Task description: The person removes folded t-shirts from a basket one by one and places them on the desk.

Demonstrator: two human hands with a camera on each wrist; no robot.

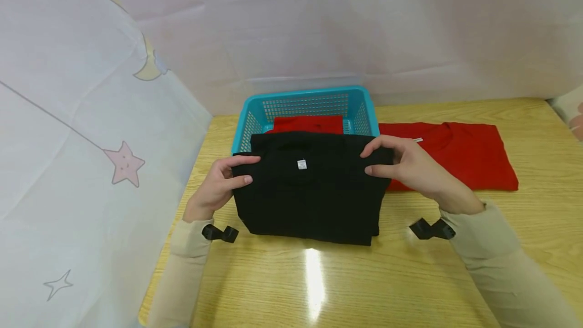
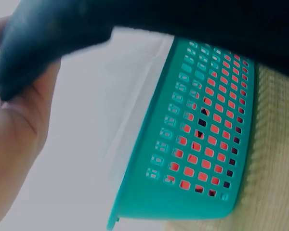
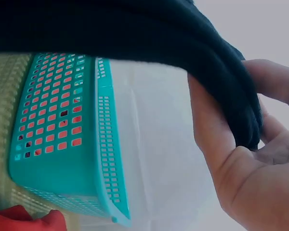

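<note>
Both hands hold up a folded black shirt (image 1: 309,201) in front of the basket, with a small white label near its top. My left hand (image 1: 217,186) pinches the shirt's left edge between thumb and fingers. On the opposite edge, my right hand (image 1: 405,163) grips the cloth the same way; the right wrist view shows the black layers lying between thumb and fingers. Behind the shirt stands a blue plastic basket (image 1: 300,96) with perforated walls, its front hidden by the cloth. Folded red cloth (image 1: 309,124) lies inside it, and red and dark patches show through the holes.
A folded red shirt (image 1: 473,158) lies on the wooden table (image 1: 364,287) right of the basket. A pale sheet (image 1: 296,29) hangs behind the table, and a printed sheet (image 1: 68,166) borders its left side. Small black wrist cameras sit at both sleeves.
</note>
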